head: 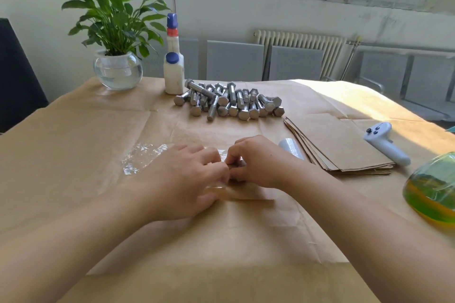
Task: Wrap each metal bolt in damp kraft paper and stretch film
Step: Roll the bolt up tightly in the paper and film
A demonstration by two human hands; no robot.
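- Head view: left hand and right hand meet at table centre, fingertips curled together, pinching a small bundle between them; mostly hidden, so whether a bolt is inside cannot be told.
- Bundle lies directly under the fingertips, equally near both hands; its long axis seems to run left to right, though that is a judgement.
- Stretch film, clear and crinkled, trails left from the left hand over the brown paper table cover.
- Bolt pile sits beyond the hands, well apart: dull silver, hex heads, threaded shanks, unwrapped.
- Kraft sheets stacked flat right of the hands; film roll just beside the stack.
- White bottle upright behind the pile.
- Likely step: closing film around one wrapped bolt.
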